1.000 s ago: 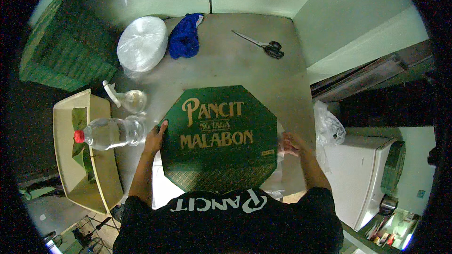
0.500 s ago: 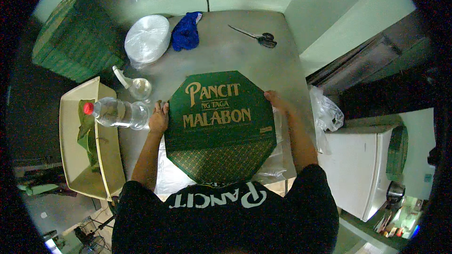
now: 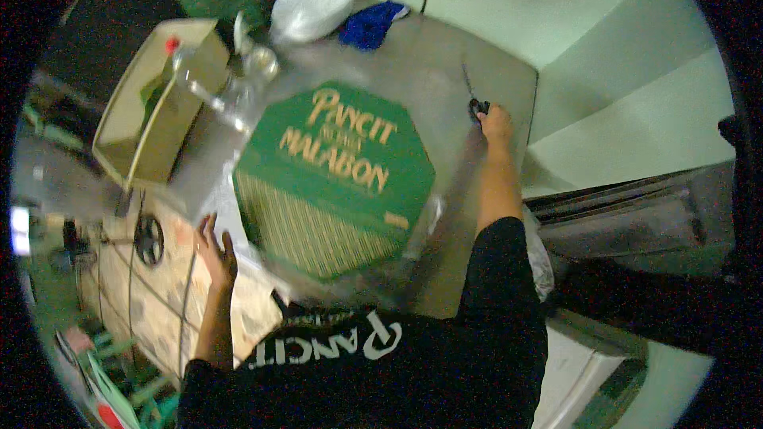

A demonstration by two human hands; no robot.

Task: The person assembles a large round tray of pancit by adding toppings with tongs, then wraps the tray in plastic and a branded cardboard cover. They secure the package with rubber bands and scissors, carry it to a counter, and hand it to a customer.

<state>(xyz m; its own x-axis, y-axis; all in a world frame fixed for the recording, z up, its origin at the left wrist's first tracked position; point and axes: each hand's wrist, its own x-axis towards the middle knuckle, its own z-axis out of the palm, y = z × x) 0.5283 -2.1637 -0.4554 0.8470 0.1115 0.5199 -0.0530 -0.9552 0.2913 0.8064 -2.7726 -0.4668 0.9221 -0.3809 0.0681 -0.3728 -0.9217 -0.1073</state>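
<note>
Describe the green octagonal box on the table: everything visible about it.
The green octagonal box looks like printed cardboard: a flat lid with gold lettering on its far part and a fine striped pattern on the near part. It lies closed and flat on the grey table, over a clear plastic sheet that shows at its right edge. Neither hand touches it: the left hand is off its near-left corner, and the right hand is at the scissors beyond it.
</note>
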